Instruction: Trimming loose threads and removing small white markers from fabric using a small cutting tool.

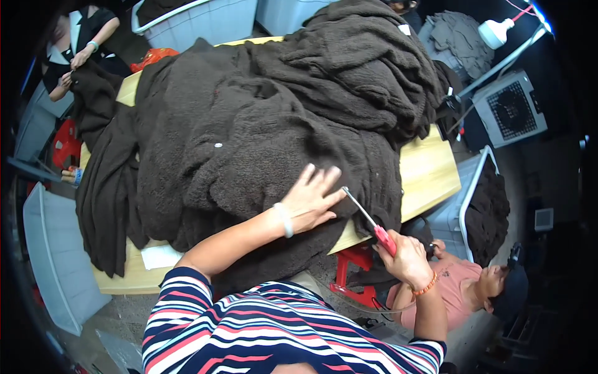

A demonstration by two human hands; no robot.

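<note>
A large dark brown knitted fabric [249, 143] lies in folds across the table before me. My left hand [311, 201] rests on its near right part, fingers spread and slightly blurred, with a pale bangle at the wrist. My right hand [408, 260] is closed round the red handle of a tool with a thin metal shaft [363, 207]. That shaft points up and left, and its small tip is close to my left fingertips. Whether the tip touches the fabric, I cannot tell. A small white spot [218, 145] shows on the fabric left of my hand.
Bare wood of the table [430, 171] shows at the right. A person in pink [461, 290] sits close on my right, beside a bin [470, 199] of dark cloth. Another person [84, 43] handles fabric at far left. A pale bin [59, 262] stands left, and a white lamp [495, 34] hangs upper right.
</note>
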